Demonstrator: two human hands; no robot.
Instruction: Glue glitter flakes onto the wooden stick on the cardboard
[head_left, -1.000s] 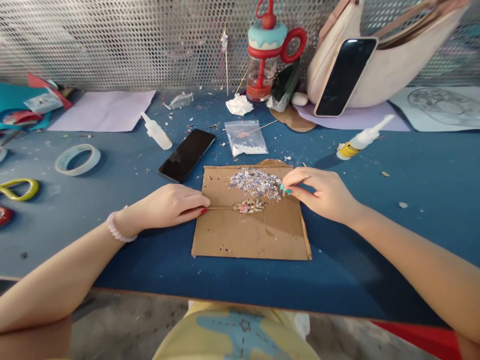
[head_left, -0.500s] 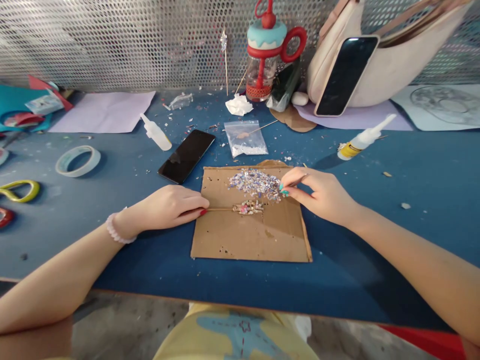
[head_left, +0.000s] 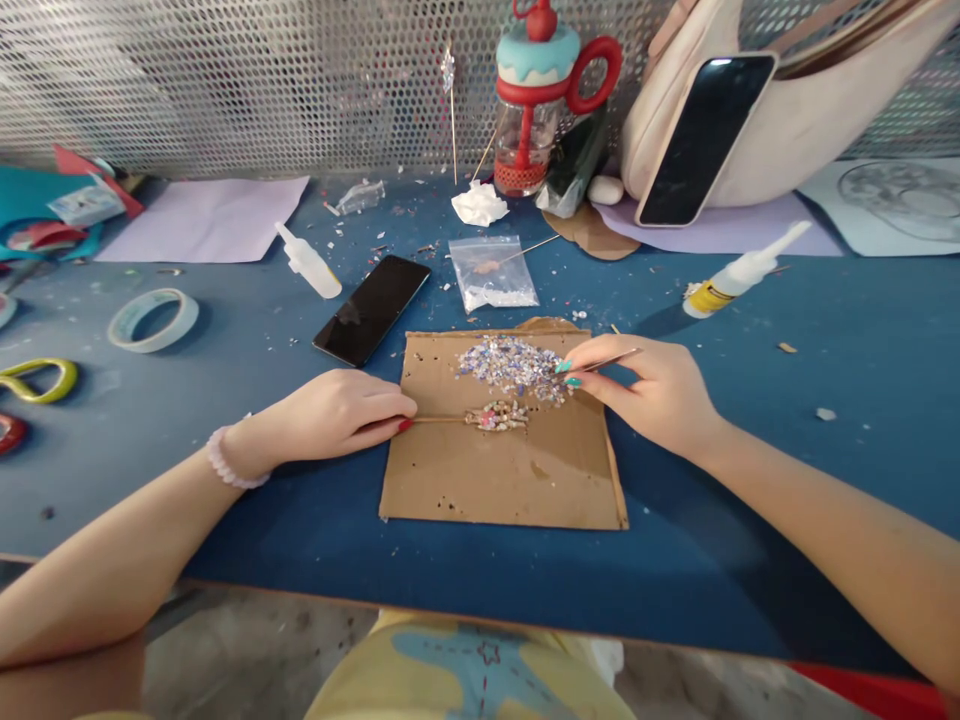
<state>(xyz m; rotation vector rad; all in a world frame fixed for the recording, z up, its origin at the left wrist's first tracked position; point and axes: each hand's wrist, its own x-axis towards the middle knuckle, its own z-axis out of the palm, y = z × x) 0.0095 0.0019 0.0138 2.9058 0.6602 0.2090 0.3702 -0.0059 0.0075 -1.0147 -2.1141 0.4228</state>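
My left hand (head_left: 341,412) is closed on the thin end of a wooden stick (head_left: 439,419), which lies over the cardboard (head_left: 465,480). At the stick's far end is a gem-covered head (head_left: 496,416) with pinkish and pale stones. Between the thumb and fingers of my right hand (head_left: 652,395) is a pair of slim metal tweezers (head_left: 616,359). Their tips are at the right edge of a pile of small rhinestones (head_left: 510,364), blue, white and silver. Whether the tips grip a stone is too small to tell.
Beyond the cardboard lie a black phone (head_left: 373,310) and a zip bag (head_left: 493,273). Glue bottles stand right (head_left: 742,270) and lie left (head_left: 309,262). A tape roll (head_left: 154,320) and scissors (head_left: 45,380) are at left. Farther back are a cup (head_left: 529,100) and a handbag (head_left: 817,120) with a phone (head_left: 705,140) against it.
My right hand has turned a little, so the tweezers show more clearly over the pile's right edge. My left hand keeps its hold on the stick. The view has shifted slightly.
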